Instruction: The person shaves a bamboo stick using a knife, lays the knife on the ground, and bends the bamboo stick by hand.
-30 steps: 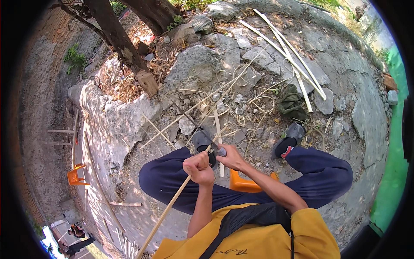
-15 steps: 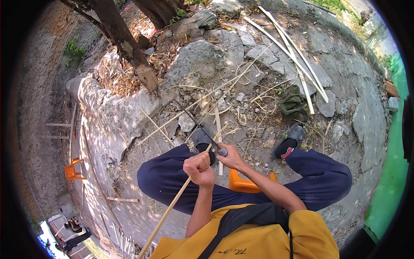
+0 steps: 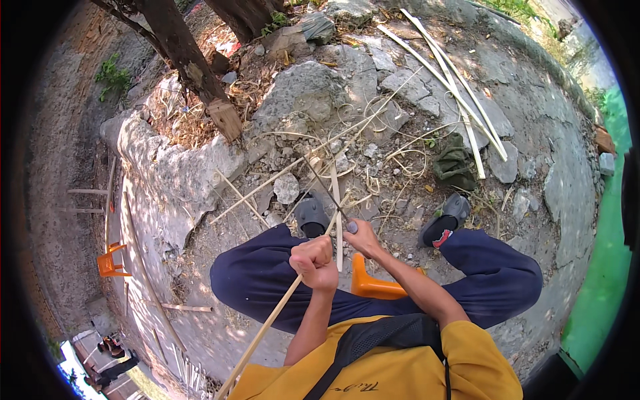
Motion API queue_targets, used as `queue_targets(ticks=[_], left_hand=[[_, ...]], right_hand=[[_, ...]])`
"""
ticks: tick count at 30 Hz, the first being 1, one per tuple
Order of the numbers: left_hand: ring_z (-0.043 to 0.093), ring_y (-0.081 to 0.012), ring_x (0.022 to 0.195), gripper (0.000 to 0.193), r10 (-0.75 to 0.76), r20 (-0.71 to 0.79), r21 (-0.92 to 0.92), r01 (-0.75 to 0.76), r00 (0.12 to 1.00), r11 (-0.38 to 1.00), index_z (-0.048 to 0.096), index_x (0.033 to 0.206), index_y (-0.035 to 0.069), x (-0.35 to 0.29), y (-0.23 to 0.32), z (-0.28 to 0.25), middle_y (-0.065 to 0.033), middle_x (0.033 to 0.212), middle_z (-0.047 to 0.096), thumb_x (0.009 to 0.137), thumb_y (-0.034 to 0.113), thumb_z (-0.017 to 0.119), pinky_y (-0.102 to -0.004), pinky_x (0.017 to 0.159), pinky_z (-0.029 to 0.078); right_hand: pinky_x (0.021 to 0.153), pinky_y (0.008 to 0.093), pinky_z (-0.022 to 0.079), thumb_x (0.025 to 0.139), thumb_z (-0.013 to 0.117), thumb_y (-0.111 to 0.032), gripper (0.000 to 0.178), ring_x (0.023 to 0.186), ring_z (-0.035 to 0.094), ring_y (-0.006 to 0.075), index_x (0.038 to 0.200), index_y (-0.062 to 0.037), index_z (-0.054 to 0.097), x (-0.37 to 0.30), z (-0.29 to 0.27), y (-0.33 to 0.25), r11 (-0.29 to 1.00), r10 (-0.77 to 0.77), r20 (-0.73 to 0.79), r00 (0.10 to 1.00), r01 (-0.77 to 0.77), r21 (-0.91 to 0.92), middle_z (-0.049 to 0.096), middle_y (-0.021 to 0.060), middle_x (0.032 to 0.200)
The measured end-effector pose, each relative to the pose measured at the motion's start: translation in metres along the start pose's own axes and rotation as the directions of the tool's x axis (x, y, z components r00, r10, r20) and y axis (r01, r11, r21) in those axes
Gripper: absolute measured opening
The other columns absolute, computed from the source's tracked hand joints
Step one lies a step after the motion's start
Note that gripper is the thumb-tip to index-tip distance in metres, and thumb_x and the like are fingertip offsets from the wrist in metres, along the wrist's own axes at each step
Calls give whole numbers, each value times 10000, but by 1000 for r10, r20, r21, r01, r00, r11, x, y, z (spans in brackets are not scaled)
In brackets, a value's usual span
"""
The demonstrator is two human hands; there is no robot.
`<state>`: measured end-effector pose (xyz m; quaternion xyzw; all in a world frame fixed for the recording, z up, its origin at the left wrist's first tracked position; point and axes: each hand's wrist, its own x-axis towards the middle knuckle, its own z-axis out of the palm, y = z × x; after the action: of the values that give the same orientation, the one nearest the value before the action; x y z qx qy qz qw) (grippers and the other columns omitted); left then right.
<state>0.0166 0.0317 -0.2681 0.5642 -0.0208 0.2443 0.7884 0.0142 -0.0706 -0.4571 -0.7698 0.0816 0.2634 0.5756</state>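
My left hand (image 3: 314,263) is closed in a fist round a long pale bamboo strip (image 3: 267,321). The strip slants from the lower edge beside my yellow shirt up past the fist, its far end close to my right hand (image 3: 363,240). That hand is wrapped round the grey handle of a long, thin, dark hooked knife (image 3: 323,186). The blade points away and to the left over the ground, and its base meets or crosses the strip's end. Whether it cuts into the strip, I cannot tell. A flat pale strip (image 3: 339,257) lies upright in the picture between my feet.
Loose strips and curled shavings (image 3: 407,160) litter the rocky ground ahead. Long white strips (image 3: 460,100) lie far right, near a dark green cloth (image 3: 455,163). An orange stool (image 3: 373,287) is beneath me. A tree trunk (image 3: 193,73) rises far left; a small orange chair (image 3: 112,261) stands left.
The knife's blade has swung to the right and turned, so it now looks thinner. Both hands have shifted slightly to the right, still gripping the strip and the knife.
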Motion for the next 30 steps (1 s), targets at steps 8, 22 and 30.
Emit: queue_targets(ticks=[8,22,30], left_hand=[[167,-119,418,711,21,-11,18,-21,1000,1000,191,522,79,8,-1,-12,11,471,205,1070,509,334,-309,465,130],[133,-113,424,679,4,-40,-35,-6,999,999,171,545,102,18,3,-23,23,472,182,1081,505,279,-311,469,128],[104,-106,452,673,-37,-83,-151,25,996,988,163,549,112,25,2,-35,34,488,161,1085,508,255,-309,482,104]], right_hand=[[639,419,496,728,669,-194,323,635,620,316,939,47,632,-19,8,-33,990,-131,4,991,131,45,619,205,687],[622,408,484,727,676,-183,328,604,568,265,969,29,615,-20,18,14,999,-30,-30,999,31,34,607,185,689],[615,417,478,741,673,-186,273,596,586,269,915,21,639,-35,-8,56,995,8,-58,998,-14,-102,613,181,682]])
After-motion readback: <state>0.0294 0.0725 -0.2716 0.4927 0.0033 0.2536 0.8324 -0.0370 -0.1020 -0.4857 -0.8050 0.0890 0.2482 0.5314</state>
